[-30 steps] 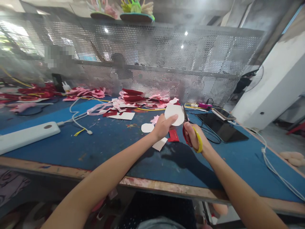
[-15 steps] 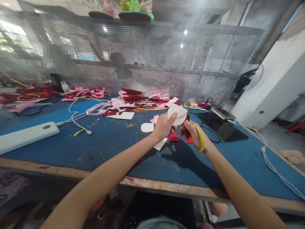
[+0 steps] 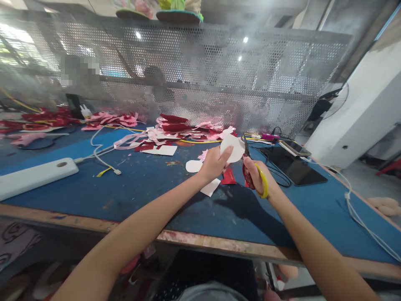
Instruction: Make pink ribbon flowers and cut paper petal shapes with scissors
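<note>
My left hand (image 3: 216, 162) pinches a white rounded piece of paper or felt (image 3: 232, 149) between thumb and fingers, above the blue table. On its right side, my right hand (image 3: 255, 174) is closed round the handles of a pair of scissors (image 3: 246, 147), whose dark blades point up beside the white piece's edge. A yellow bangle circles my right wrist. Below the hands lie a red piece (image 3: 228, 177) and a white scrap (image 3: 210, 187). Left of my left hand lies a white rounded cut-out (image 3: 193, 166), close to a pink piece (image 3: 203, 155) that my hand partly covers.
Red, pink and white scraps (image 3: 175, 127) are heaped along the back before a perforated metal screen (image 3: 200, 83). A white power bank-like bar (image 3: 37, 177) with cables lies left. At right are a black tablet (image 3: 291, 165), a phone (image 3: 294, 148) and a white cable (image 3: 354, 209).
The scissors and my right hand have shifted slightly away from the white piece. The white piece has turned a little in my left hand and looks smoother in outline.
</note>
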Motion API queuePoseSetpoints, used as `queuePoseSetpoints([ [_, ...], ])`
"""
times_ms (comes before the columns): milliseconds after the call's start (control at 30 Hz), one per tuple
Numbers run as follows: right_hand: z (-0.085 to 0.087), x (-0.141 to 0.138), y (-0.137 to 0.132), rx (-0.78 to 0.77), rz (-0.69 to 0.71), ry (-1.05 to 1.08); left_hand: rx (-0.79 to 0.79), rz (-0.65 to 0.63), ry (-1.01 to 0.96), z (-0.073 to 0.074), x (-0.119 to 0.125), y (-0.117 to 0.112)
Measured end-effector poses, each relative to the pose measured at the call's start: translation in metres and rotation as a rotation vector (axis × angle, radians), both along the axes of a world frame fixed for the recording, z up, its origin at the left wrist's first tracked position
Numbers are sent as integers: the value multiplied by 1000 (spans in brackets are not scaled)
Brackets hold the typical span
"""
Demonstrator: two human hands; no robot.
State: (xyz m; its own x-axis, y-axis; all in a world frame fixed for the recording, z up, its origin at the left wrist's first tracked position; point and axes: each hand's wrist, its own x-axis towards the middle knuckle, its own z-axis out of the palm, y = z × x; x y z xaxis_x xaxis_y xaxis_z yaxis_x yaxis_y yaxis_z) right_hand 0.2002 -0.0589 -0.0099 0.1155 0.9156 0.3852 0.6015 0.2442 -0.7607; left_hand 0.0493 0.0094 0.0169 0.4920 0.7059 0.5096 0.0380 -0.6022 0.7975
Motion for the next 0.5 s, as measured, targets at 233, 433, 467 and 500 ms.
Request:
queuePoseSetpoints([
  [233, 12, 2, -5, -16, -84, -184, -2, 5, -8, 5, -5, 7],
  [433, 13, 2, -5, 10, -104, -188, -143, -51, -137, 5, -6, 13],
  [467, 12, 1, -5, -23, -75, -107, -163, -58, -159, 5, -5, 13],
  [500, 11, 0, -5, -57, -32, 0, -173, -59, -175, 5, -5, 13],
])
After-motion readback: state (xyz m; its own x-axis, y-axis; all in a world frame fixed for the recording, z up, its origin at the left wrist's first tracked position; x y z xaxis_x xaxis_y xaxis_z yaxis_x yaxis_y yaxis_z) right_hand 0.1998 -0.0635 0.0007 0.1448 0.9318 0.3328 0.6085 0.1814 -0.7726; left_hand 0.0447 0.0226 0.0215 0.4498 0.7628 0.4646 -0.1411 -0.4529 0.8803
